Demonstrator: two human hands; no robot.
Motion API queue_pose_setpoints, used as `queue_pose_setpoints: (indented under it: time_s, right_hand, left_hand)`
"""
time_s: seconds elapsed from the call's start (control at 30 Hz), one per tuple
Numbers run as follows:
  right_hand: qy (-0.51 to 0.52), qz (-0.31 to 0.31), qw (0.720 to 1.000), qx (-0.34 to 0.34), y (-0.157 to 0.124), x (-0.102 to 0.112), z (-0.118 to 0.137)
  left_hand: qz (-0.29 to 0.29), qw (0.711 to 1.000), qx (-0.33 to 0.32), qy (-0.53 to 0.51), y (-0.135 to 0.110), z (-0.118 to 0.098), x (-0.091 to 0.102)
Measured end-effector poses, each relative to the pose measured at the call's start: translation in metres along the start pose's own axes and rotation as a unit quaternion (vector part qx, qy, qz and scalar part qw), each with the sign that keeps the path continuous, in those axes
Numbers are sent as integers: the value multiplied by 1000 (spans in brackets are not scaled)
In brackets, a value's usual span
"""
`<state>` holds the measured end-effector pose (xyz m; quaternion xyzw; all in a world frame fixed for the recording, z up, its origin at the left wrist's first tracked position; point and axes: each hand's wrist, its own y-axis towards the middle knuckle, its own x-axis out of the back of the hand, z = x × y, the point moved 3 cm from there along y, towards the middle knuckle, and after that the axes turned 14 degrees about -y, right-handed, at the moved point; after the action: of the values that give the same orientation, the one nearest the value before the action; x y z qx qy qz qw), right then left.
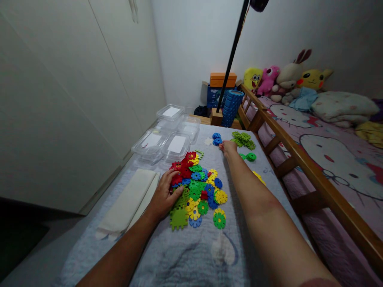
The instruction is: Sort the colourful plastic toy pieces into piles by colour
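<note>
A heap of flat plastic gear-shaped pieces (200, 190) in red, green, blue and yellow lies on a pale blue quilt (191, 251). My left hand (165, 196) rests on the heap's left edge, fingers curled over red and green pieces. My right hand (228, 148) reaches far forward, its fingers closed by a small group of blue pieces (216, 138); whether it holds one is hidden. A pile of green pieces (243, 139) lies just right of it, with two green pieces (249, 156) and a yellow piece (258, 177) nearer.
Several clear plastic containers (170, 137) with lids stand at the far left. A folded white cloth (128, 203) lies left of the heap. A wooden bed rail (302, 163) runs along the right, with plush toys (284, 77) behind. A black pole (231, 59) rises at the back.
</note>
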<state>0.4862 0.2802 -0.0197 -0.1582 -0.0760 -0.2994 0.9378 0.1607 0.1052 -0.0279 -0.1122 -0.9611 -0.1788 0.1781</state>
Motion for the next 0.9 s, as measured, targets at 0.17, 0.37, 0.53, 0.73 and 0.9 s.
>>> queue_pose_setpoints:
  time_s: [0.17,0.37,0.53,0.73,0.9]
  right_hand:
    - [23,-10,999,-21,-30,12,-3]
    - [-95,121,984,86,-90,41,-7]
    - [-382,231,863,236,-135,60,-23]
    - [-473,244,800,279,-154,70,-43]
    - [-417,234,848,229,-152,79,-44]
  left_hand:
    - [0,1000,4,-1,0,-1,0]
    - [-10,1000,-7,-1,2,-1,0]
    - [-21,1000,-10,6,3,-1,-1]
    - [-32,999,-13,13,4,0,-3]
    - [-29,999,-19,11,4,-1,-4]
